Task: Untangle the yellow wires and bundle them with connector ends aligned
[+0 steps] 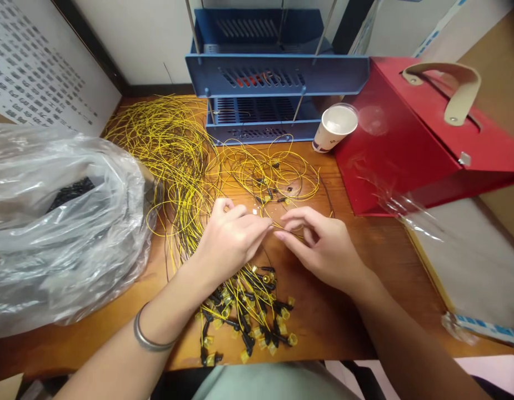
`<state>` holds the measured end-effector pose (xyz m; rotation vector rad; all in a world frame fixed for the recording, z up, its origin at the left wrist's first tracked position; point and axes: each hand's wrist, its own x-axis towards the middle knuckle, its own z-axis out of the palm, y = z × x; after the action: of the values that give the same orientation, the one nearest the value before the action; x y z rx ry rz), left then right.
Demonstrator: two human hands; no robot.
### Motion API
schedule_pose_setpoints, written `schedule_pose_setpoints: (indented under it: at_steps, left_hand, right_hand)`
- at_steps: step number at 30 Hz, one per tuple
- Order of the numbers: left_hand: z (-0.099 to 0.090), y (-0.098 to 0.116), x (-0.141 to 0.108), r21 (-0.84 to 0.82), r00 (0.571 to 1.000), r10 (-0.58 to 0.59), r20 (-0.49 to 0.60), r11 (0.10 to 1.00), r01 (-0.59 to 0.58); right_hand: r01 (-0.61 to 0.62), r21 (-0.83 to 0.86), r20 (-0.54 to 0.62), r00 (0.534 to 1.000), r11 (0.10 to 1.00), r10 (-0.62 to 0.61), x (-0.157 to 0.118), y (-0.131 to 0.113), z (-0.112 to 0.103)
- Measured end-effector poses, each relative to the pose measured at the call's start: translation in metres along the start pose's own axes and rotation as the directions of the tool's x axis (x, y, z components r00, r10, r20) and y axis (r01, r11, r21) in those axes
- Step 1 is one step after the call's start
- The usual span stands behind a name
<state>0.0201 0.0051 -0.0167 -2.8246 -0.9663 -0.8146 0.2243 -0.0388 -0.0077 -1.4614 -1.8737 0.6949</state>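
My left hand is closed in a pinch on a thin yellow wire above the middle of the wooden table. Just to its right, my right hand has its thumb and forefinger around yellow and dark wires, with a small gap showing between the fingertips. A large bundle of yellow and black wires runs from the back left under my left forearm. Its near ends carry black parts with clear yellowish caps, spread near the front edge. Behind my hands lies a looser coil of wires with a few black ends.
A clear plastic bag fills the left side. Blue stacked trays stand at the back, beside a paper cup. To the right are a red box with a beige handle and a pale board.
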Motion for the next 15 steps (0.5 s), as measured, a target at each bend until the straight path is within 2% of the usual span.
schedule_pose_setpoints:
  at_steps: [4,7,11,15]
  left_hand:
    - [-0.007,-0.006,0.001,0.069,0.999,-0.025,-0.02,0.997,0.027]
    - [-0.012,-0.004,0.002,0.069,0.999,-0.049,0.019,0.997,0.047]
    - [-0.011,0.004,0.002,0.007,0.994,0.036,0.099,0.999,-0.037]
    - [-0.012,0.001,0.001,0.062,0.994,0.086,0.069,0.994,-0.09]
  right_hand:
    - [0.07,-0.14,0.013,0.998,0.988,-0.069,-0.001,0.005,-0.003]
    - [0.118,-0.218,0.019,0.993,0.969,-0.116,-0.002,0.009,-0.002]
    - [0.171,-0.249,0.055,0.985,0.953,-0.162,-0.003,0.01,0.001]
    - [0.185,-0.27,0.05,0.983,0.945,-0.178,-0.001,0.014,-0.005]
